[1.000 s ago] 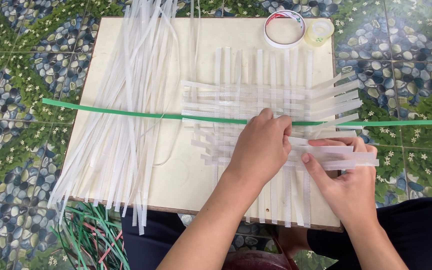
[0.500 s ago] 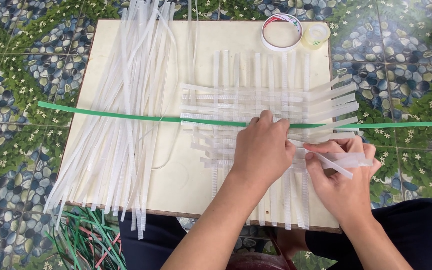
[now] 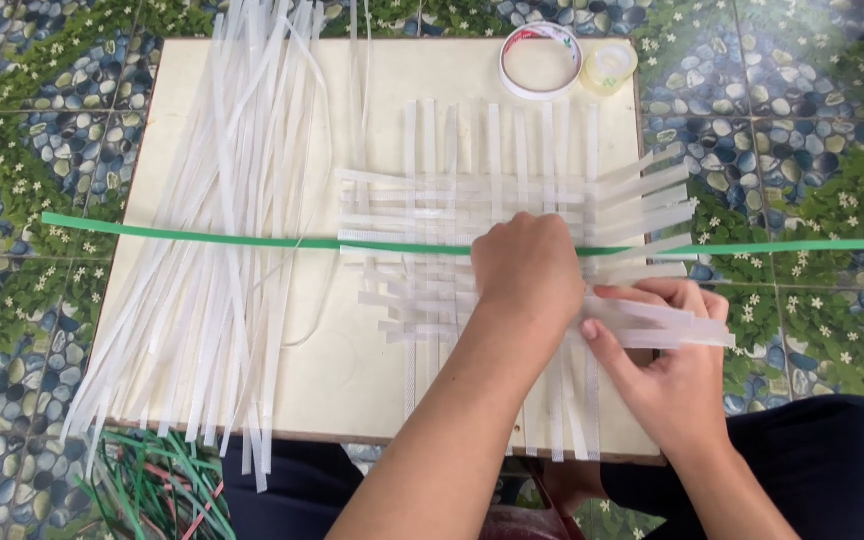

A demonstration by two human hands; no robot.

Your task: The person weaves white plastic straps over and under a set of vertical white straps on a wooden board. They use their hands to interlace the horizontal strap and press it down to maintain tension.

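A woven mat of white plastic strips (image 3: 472,200) lies on a pale board (image 3: 352,370). A long green strip (image 3: 182,234) crosses it from left to right. My left hand (image 3: 527,270) presses palm down on the middle of the weave, fingers curled. My right hand (image 3: 667,360) pinches the loose ends of several horizontal white strips (image 3: 687,330) at the mat's right edge. Vertical strips stick out past the board's near edge beneath both forearms.
A loose bundle of white strips (image 3: 222,220) fans over the board's left half. A white tape roll (image 3: 540,60) and a clear tape roll (image 3: 609,66) sit at the far edge. Green and red strips (image 3: 152,490) lie on the patterned pebble floor.
My right hand shifted its grip on the white strip ends, which now point slightly down to the right. My left hand stays pressed on the weave.
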